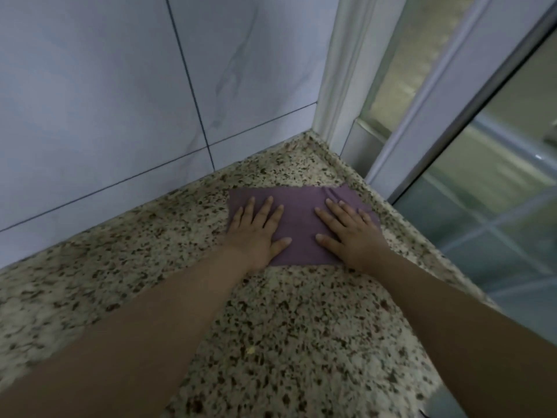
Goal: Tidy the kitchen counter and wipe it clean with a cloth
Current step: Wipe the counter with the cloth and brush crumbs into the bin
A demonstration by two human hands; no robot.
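Observation:
A purple cloth point(300, 220) lies spread flat on the speckled granite counter point(286, 321), close to its far right corner. My left hand point(256, 230) presses flat on the cloth's left part, fingers spread. My right hand point(349, 233) presses flat on the cloth's right part, fingers spread too. Neither hand grips the cloth; both palms rest on top of it. A small fold shows at the cloth's far right corner.
A white tiled wall point(120, 101) runs along the counter's far left side. A white window frame point(343, 86) and glass pane point(482, 206) border the counter's right edge. A small yellowish crumb point(250, 350) lies on the counter near me.

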